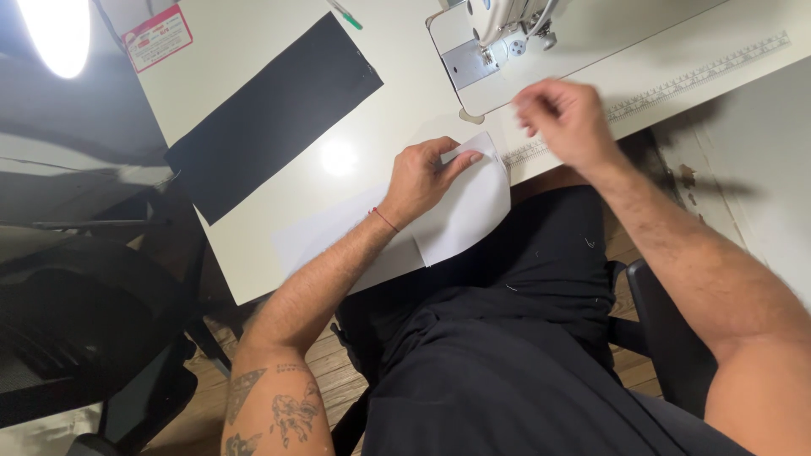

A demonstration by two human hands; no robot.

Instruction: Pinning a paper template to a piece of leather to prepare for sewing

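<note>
The white fabric piece is showing a smooth, matt woven-looking surface, lying over the near edge of the sewing table. The table top is presenting as a cream laminate, smooth and faintly glossy, reflecting a lamp spot. Left of the white piece, the black fabric strip is appearing matt and flat. Behind it, the sewing machine is showing glossy white enamel with a brushed metal needle plate.

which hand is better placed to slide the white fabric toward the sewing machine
Left, probably. The left hand already rests on the white fabric at the table edge, while the right hand hovers blurred above the table, nearer the sewing machine, touching nothing.
</note>
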